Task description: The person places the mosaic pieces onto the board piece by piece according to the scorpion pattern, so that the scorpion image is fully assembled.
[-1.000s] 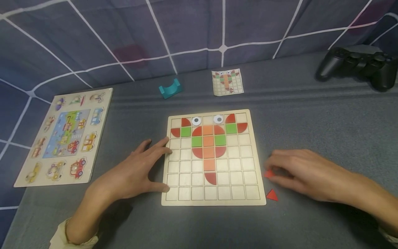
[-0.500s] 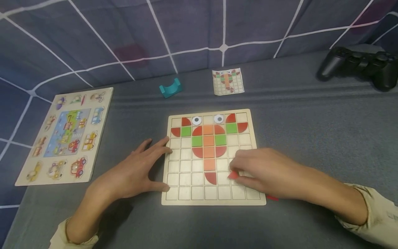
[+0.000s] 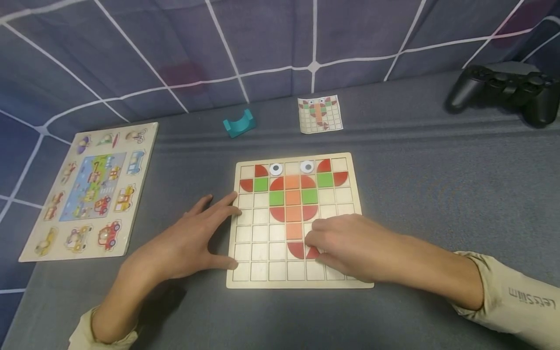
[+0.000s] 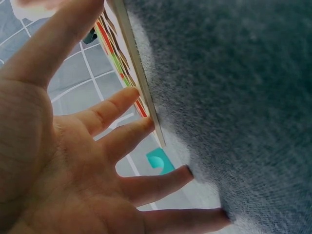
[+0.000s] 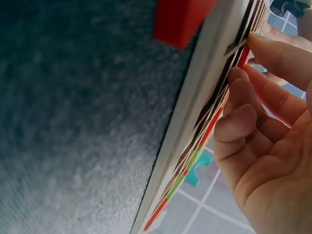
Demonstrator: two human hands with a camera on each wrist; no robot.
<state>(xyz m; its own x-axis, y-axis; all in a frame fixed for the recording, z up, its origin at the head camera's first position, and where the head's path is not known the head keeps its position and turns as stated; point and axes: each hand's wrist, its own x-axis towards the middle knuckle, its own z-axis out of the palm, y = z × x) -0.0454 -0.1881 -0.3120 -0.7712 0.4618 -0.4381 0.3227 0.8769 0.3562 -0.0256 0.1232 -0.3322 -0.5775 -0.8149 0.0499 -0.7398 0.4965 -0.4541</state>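
A square wooden grid board [image 3: 260, 271] lies on the grey cloth, with red quarter-circles, green squares [image 3: 276, 198], orange squares [image 3: 293, 214] and two eye pieces [image 3: 307, 166] in its cells. My left hand [image 3: 178, 247] is spread at the board's left edge, thumb and some fingertips touching it. Over the lower right of the board, my right hand [image 3: 356, 247] pinches a small red triangle [image 3: 312, 253] beside the lowest red quarter-circle [image 3: 296, 250]. Another red triangle [image 5: 180, 22] lies by the board's near edge in the right wrist view; in the head view my right arm hides it.
A paper pattern card [image 3: 321, 121] lies behind the board, and a teal curved block [image 3: 239, 124] to its left. At far left is a vehicle puzzle board [image 3: 144, 194]. A black game controller [image 3: 503, 92] rests at the back right, near the checked cloth backdrop [image 3: 271, 48].
My right hand has carried the red triangle from the cloth right of the board leftward to a cell beside the lowest quarter-circle. The left hand has stayed at the board's edge.
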